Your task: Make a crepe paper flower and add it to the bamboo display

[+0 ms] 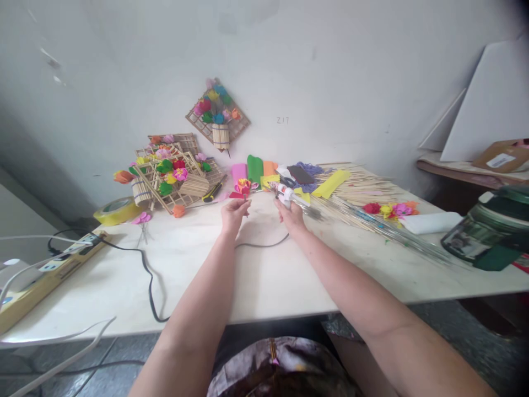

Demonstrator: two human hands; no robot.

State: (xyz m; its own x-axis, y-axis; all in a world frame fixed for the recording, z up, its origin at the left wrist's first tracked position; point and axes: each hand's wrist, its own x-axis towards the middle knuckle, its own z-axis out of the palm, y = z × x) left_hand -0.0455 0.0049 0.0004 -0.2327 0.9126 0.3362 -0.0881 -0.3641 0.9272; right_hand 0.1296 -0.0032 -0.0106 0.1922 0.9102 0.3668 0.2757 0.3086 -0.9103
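My left hand [235, 216] is closed in a pinch over the middle of the table. A red and yellow paper flower [243, 186] shows just above its fingertips, its thin stem seeming to run down into them. Beside those fingers is a small piece of red paper [236, 195]. My right hand [292, 216] grips a white hot glue gun [286, 192], whose nozzle points up and to the left. The two hands are a short way apart. Behind them lie pink crepe paper [238, 172], green crepe paper [255, 169] and yellow paper pieces [270, 181].
Bamboo lattice frames with paper flowers [165, 171] pile up at left; another lattice [219, 116] hangs on the wall. Yellow tape [118, 210] and a power strip [49, 275] with cords sit left. Thin sticks [363, 184], wires [397, 237] and a green jug [487, 226] occupy the right.
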